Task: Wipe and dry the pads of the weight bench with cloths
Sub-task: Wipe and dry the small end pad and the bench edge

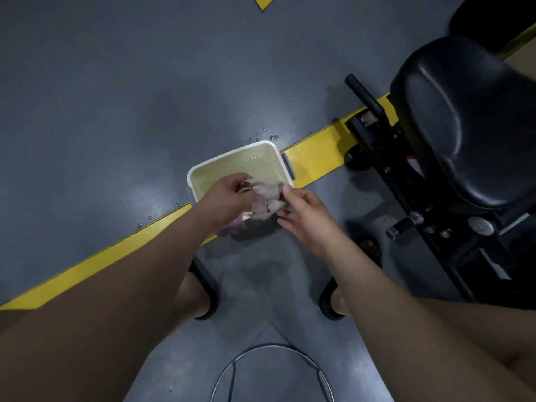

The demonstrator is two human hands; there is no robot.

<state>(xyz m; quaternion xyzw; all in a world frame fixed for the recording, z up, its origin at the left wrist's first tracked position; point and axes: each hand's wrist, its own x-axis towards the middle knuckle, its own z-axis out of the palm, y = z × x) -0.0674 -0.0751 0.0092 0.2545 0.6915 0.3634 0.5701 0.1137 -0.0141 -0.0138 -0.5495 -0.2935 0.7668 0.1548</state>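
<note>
A crumpled pale pinkish cloth (266, 198) hangs over the near edge of a white basin (232, 158) that holds water. My left hand (229, 195) pinches the cloth's left end from above. Just right of the cloth, my right hand (304, 219) has its fingers spread and straight, with the fingertips touching the cloth's right side. A purple piece of cloth (232, 227) shows below my left wrist. The black padded seat of the weight bench (464, 123) stands at the right, apart from both hands.
A yellow floor stripe (95, 265) runs diagonally under the basin across the grey floor. Water drops (272, 137) lie by the basin. The bench's black frame and adjustment knob (406, 224) are at the right. My sandalled feet (203, 294) are below, with a wire loop (272, 372) at the bottom.
</note>
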